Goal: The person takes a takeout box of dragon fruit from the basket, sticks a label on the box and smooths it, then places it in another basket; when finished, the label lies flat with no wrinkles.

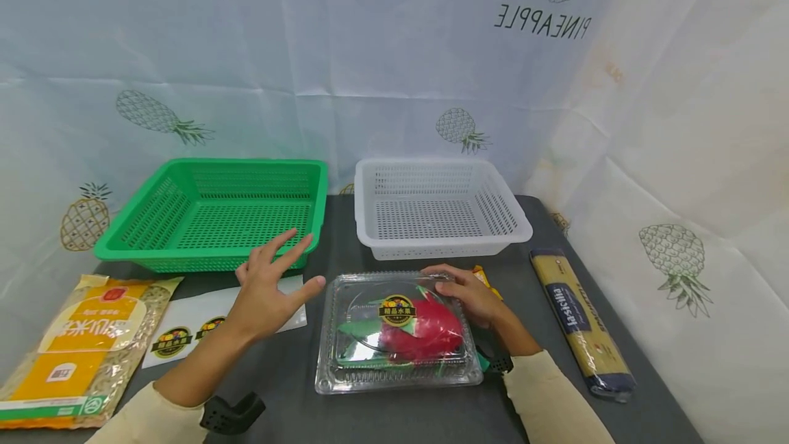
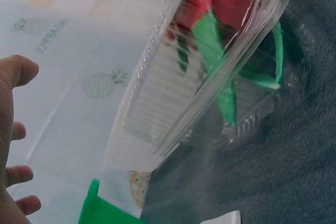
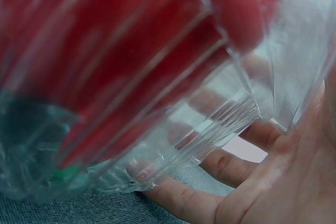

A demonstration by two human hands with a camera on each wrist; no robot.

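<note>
A clear plastic clamshell box (image 1: 345, 293) sits on the dark table with its lid closed. Inside lies a red fruit-like thing (image 1: 431, 331) with green leaf-shaped parts, and a round black-and-yellow sticker (image 1: 397, 310) marks the lid. My right hand (image 1: 465, 293) grips the box at its far right corner; the right wrist view shows the fingers (image 3: 189, 198) reaching along and under its edge. Left of the box, my left hand (image 1: 268, 286) hovers with fingers spread, holding nothing. Beneath it, partly covered, is a white sticker sheet (image 1: 185, 307) with similar round stickers.
A green basket (image 1: 212, 254) stands at the back left, a white basket (image 1: 437, 249) at the back right. A grain bag (image 1: 86, 355) lies at the left, a pasta pack (image 1: 576, 321) at the right. A small yellow packet (image 1: 487, 279) shows behind my right hand.
</note>
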